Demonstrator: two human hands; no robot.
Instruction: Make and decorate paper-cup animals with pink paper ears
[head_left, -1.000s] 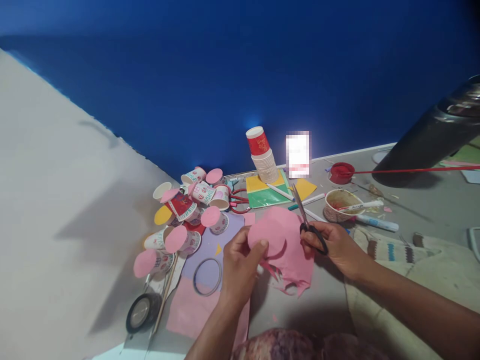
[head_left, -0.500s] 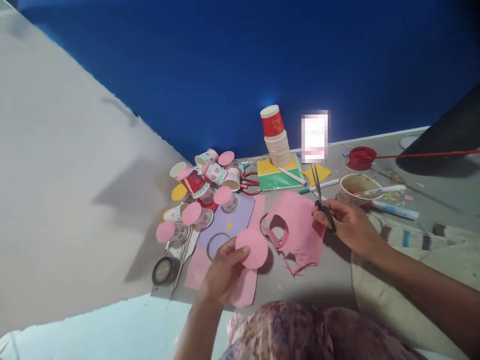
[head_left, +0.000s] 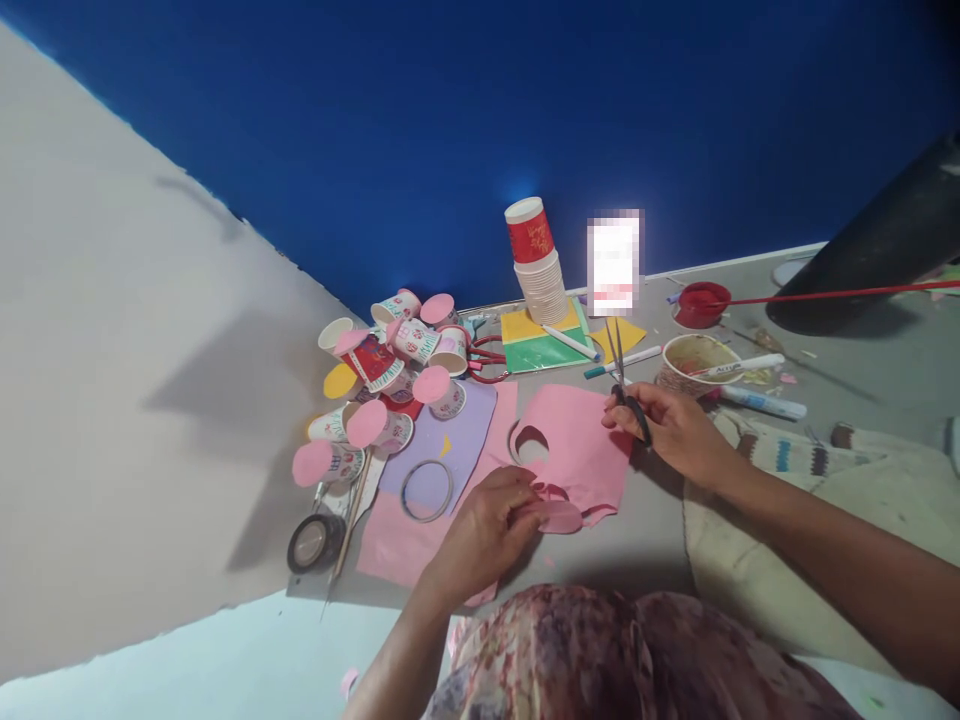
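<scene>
My left hand [head_left: 487, 530] pinches a pink paper circle [head_left: 562, 517], seen nearly edge-on, low over the table. Its fingertips are at the torn lower edge of a pink paper sheet [head_left: 581, 430], which has a round hole cut in it. In my right hand [head_left: 679, 430] is a pair of black-handled scissors [head_left: 636, 415], blades up and slightly apart, with the hand at the sheet's right edge. A thin grey ring [head_left: 405, 490] rests on purple paper [head_left: 469, 410] left of my left hand. Another ring shows partly behind the sheet's hole.
Decorated paper cups [head_left: 386, 428] with pink circles crowd the left side, beside black tape [head_left: 313, 543] and a brush. A cup stack [head_left: 541, 285] stands at the back on coloured paper. Right are a pot [head_left: 697, 372], markers [head_left: 761, 402] and cream cloth [head_left: 787, 540].
My left hand has moved right with the pink circle, tilting it from face-up to nearly edge-on and reaching the sheet's lower edge. The right hand still holds the scissors. The view has shifted slightly.
</scene>
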